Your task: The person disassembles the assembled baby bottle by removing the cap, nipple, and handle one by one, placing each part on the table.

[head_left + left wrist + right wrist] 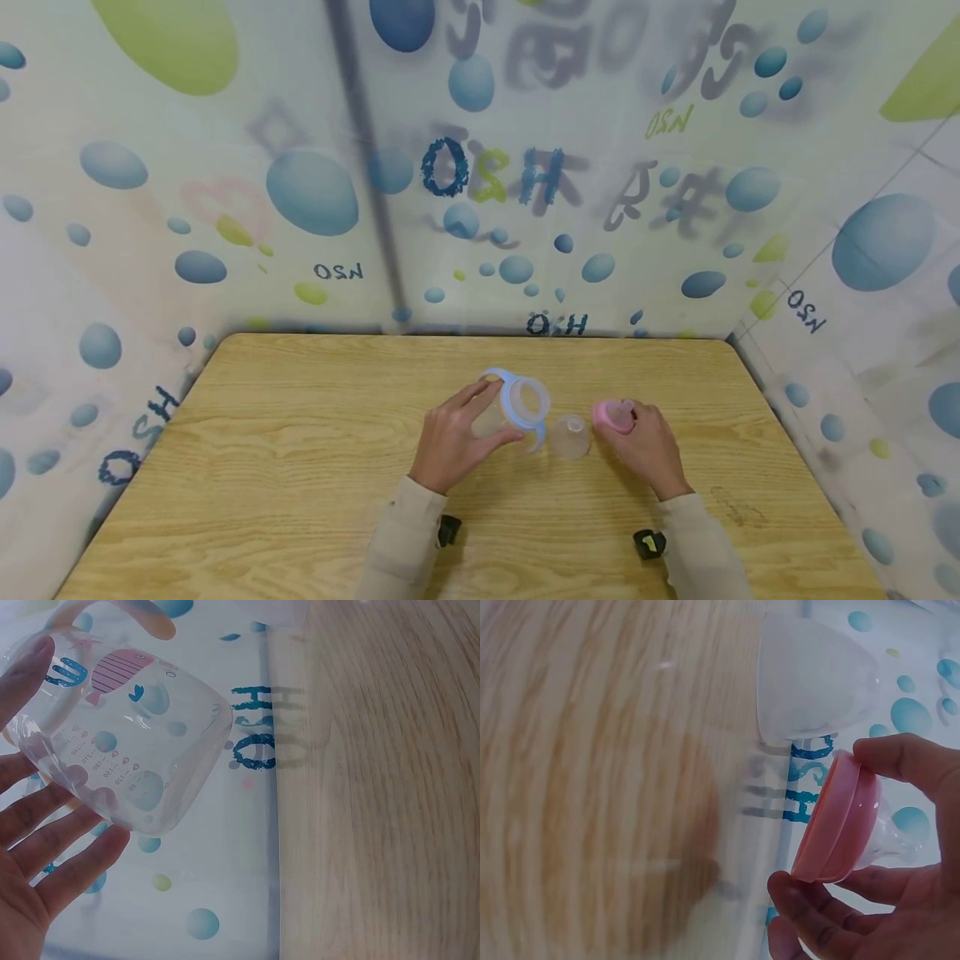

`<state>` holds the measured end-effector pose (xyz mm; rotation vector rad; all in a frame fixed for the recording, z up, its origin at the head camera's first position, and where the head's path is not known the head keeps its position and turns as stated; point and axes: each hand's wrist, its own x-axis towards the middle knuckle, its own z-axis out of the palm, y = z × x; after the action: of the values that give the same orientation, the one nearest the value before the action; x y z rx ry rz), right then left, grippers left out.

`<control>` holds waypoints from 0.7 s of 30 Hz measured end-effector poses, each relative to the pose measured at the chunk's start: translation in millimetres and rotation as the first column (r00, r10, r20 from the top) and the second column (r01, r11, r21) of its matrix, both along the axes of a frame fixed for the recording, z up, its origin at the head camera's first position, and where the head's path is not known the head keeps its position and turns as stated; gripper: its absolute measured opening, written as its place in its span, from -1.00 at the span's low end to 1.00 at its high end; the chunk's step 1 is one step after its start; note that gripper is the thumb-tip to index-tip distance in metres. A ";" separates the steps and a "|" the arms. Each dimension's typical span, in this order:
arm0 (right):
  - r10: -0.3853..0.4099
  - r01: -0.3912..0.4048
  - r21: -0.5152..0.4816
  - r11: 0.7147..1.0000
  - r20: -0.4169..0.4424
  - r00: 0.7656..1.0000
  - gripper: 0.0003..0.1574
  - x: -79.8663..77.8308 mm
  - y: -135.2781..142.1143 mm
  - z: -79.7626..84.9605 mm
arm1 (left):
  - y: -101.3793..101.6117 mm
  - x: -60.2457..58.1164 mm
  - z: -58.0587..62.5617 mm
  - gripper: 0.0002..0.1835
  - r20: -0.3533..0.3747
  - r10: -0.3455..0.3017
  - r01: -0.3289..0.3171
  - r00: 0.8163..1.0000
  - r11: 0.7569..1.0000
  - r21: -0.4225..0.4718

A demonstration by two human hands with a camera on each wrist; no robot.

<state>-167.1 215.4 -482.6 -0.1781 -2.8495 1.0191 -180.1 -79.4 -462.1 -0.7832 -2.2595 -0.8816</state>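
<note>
My left hand (455,437) grips a clear baby bottle (142,735) with a fish print and measuring marks. The bottle's open mouth tilts to the right, with a blue handle ring (514,402) round its neck. Between thumb and fingers, my right hand (647,446) holds a pink collar (838,821) by its rim, and a clear nipple (889,838) sticks out of it. A translucent domed cap (570,437) stands on the table between the two hands; it also shows in the right wrist view, near the pink collar.
The wood-grain table (300,433) runs back to a wall (420,250) printed with blue and green spots. Similar walls stand at left and right. Each wrist wears a small black device, such as the right one (649,544).
</note>
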 end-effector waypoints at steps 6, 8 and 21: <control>0.009 -0.009 0.010 1.000 0.027 1.000 -0.23 -0.1 3.7 -4.5 | -0.6 0.1 0.2 -0.23 0.007 -0.003 0.003 1.000 1.000 0.009; 0.014 -0.014 0.006 1.000 0.036 0.999 -0.23 0.3 4.5 -5.3 | -0.7 -0.2 -0.6 -0.23 0.012 -0.001 0.001 1.000 1.000 0.008; 0.035 -0.039 0.033 0.999 0.105 0.994 -0.16 1.2 5.4 -8.7 | 0.2 0.1 1.2 -0.22 0.028 -0.013 0.011 1.000 0.999 0.046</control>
<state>-165.9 220.8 -491.3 -0.1813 -2.9735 0.9938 -180.0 -79.2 -461.0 -0.7687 -2.2527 -0.9526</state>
